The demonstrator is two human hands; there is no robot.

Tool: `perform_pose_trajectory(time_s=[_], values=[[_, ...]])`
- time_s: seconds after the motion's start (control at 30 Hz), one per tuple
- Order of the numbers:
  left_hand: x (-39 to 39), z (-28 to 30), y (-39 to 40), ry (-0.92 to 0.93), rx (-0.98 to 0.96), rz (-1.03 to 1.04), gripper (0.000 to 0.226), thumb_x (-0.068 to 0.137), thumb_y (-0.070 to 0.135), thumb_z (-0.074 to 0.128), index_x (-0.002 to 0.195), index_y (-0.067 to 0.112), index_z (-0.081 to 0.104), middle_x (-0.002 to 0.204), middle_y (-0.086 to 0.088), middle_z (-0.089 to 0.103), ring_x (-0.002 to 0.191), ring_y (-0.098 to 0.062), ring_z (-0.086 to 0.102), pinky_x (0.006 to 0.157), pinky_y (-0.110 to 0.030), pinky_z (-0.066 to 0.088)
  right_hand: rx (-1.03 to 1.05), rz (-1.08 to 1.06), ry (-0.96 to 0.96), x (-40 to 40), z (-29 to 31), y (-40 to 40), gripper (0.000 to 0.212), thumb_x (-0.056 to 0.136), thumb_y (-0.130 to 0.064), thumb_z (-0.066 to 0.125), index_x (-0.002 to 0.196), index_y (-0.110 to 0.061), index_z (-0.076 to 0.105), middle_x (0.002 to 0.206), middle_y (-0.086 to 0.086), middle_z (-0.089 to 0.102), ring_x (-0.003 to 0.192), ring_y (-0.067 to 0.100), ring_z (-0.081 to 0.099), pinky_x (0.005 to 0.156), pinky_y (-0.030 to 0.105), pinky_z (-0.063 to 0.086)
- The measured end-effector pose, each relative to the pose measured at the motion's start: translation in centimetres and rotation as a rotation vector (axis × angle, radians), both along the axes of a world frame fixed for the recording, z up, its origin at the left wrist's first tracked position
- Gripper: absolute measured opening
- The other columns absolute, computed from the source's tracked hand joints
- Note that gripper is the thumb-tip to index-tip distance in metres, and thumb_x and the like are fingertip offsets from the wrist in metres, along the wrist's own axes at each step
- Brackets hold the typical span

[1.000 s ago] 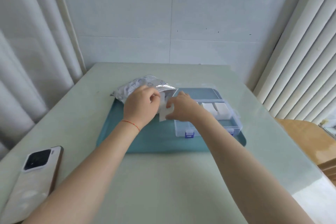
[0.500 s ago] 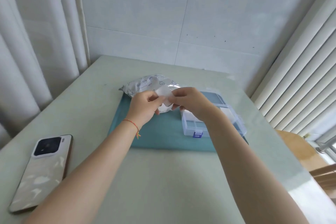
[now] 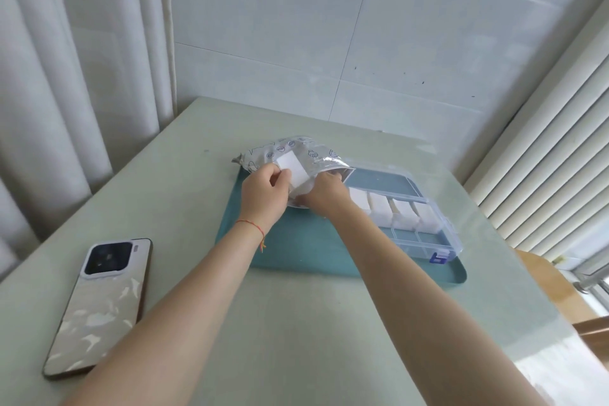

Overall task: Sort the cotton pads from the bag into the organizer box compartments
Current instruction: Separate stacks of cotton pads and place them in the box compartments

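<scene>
Cotton pad (image 3: 294,171): white, rectangular, raised just above the teal tray (image 3: 296,250), in front of the bag (image 3: 296,153). Left hand (image 3: 265,196) pinches its near edge between thumb and curled fingers. Bag: silvery, printed, lying at the tray's far left corner, mouth facing right. Right hand (image 3: 324,193) is at the bag's mouth, fingertips tucked inside; how those fingers lie I cannot tell. Organizer box (image 3: 425,234): clear plastic, blue latch, on the tray's right half just beside the right wrist. Its far row of compartments holds white pads (image 3: 379,208); the near row shows none. Tray sits on a pale green table (image 3: 296,339). Phone (image 3: 102,305) lies face down, well to the left.
</scene>
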State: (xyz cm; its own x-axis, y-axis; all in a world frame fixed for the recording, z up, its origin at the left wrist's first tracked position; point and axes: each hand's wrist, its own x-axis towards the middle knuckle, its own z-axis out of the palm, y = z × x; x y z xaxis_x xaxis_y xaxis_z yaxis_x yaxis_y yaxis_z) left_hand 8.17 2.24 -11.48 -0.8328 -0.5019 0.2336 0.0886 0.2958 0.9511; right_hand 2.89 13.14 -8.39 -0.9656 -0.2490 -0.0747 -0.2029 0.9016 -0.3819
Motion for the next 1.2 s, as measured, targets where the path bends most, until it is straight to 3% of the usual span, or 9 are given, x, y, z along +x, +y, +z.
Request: perform_pose_trajectory(time_s=[0.1,0.23,0.33,0.47,0.67,0.9,1.0,1.1,1.2], values=[[0.2,0.1,-0.2,0.008,0.025,-0.006,0.028,0.086,0.022,0.053,0.060,0.014,0.046,0.064,-0.013,0.062,0.059,-0.026,0.055,0.064,-0.041,0.051,0.026,0.008,0.028,-0.2,-0.4,-0.1,0.040,0.088,-0.024,0.066,0.121,-0.003,0.057,0.119,0.015,0.056,0.115,0.030,0.049,0.075,0.028,0.041],[0.2,0.2,-0.3,0.008,0.073,0.001,0.026,0.084,0.022,0.052,0.063,0.007,0.047,0.066,-0.016,0.062,0.058,-0.023,0.052,0.061,-0.040,0.050,-0.121,-0.062,0.033,-0.6,-0.3,0.2,0.013,0.085,-0.012,0.064,0.089,-0.008,0.051,0.088,0.006,0.056,0.083,0.026,0.053,0.055,0.026,0.035],[0.5,0.7,0.0,-0.008,0.120,-0.001,0.024,0.084,0.015,0.053,0.065,0.001,0.050,0.065,-0.016,0.063,0.052,-0.020,0.052,0.055,-0.030,0.046,-0.235,-0.113,-0.018,-0.4,0.5,0.8,0.023,0.090,-0.014,0.058,0.070,-0.011,0.047,0.067,0.003,0.050,0.065,0.025,0.051,0.047,0.024,0.033],[0.7,1.3,0.3,-0.014,0.201,-0.031,0.014,0.082,0.007,0.058,0.069,0.004,0.052,0.065,-0.012,0.064,0.041,-0.013,0.058,0.042,-0.021,0.040,-0.348,-0.121,-0.131,0.0,2.0,2.7,0.011,0.088,-0.009,0.059,0.078,-0.006,0.064,0.051,0.003,0.057,0.040,0.016,0.045,0.041,0.016,0.037],[0.9,2.2,0.8,-0.018,0.240,-0.083,0.018,0.079,-0.001,0.054,0.085,0.013,0.063,0.068,-0.002,0.067,0.049,-0.017,0.064,0.043,-0.023,0.044,-0.604,-0.073,-0.314,0.5,3.7,8.2,0.009,0.090,-0.003,0.061,0.081,-0.004,0.063,0.061,0.007,0.061,0.041,0.014,0.043,0.040,0.018,0.035],[-0.2,3.6,3.4,-0.128,0.354,-0.260,0.008,0.089,0.003,0.061,0.090,0.006,0.068,0.090,-0.011,0.069,0.062,-0.028,0.071,0.062,-0.032,0.061,-0.985,-0.013,-0.291,0.6,4.3,11.9,0.003,0.092,-0.006,0.062,0.092,-0.003,0.061,0.069,0.005,0.061,0.047,0.014,0.048,0.044,0.021,0.039],[-1.0,4.1,5.1,-0.160,0.422,-0.322,0.013,0.092,0.000,0.054,0.095,0.004,0.066,0.098,-0.019,0.071,0.073,-0.033,0.073,0.071,-0.037,0.062,-1.000,0.009,-0.295,0.3,4.1,12.2,0.004,0.091,-0.006,0.064,0.092,-0.006,0.061,0.075,0.006,0.063,0.048,0.017,0.056,0.047,0.024,0.043],[-1.5,4.3,6.5,-0.155,0.465,-0.406,0.021,0.093,-0.004,0.050,0.108,-0.001,0.065,0.102,-0.022,0.072,0.076,-0.029,0.074,0.062,-0.027,0.058,-0.956,0.023,-0.286,-0.4,3.7,12.8,0.009,0.090,-0.009,0.067,0.093,-0.004,0.061,0.074,0.007,0.063,0.052,0.019,0.059,0.049,0.026,0.044],[-1.8,4.4,7.0,-0.143,0.503,-0.502,0.026,0.094,-0.004,0.049,0.113,-0.002,0.066,0.103,-0.023,0.072,0.087,-0.033,0.073,0.072,-0.030,0.060,-0.923,0.011,-0.248,-1.1,3.1,13.1,0.014,0.089,-0.011,0.069,0.095,-0.001,0.061,0.077,0.010,0.064,0.052,0.019,0.056,0.050,0.028,0.042]])
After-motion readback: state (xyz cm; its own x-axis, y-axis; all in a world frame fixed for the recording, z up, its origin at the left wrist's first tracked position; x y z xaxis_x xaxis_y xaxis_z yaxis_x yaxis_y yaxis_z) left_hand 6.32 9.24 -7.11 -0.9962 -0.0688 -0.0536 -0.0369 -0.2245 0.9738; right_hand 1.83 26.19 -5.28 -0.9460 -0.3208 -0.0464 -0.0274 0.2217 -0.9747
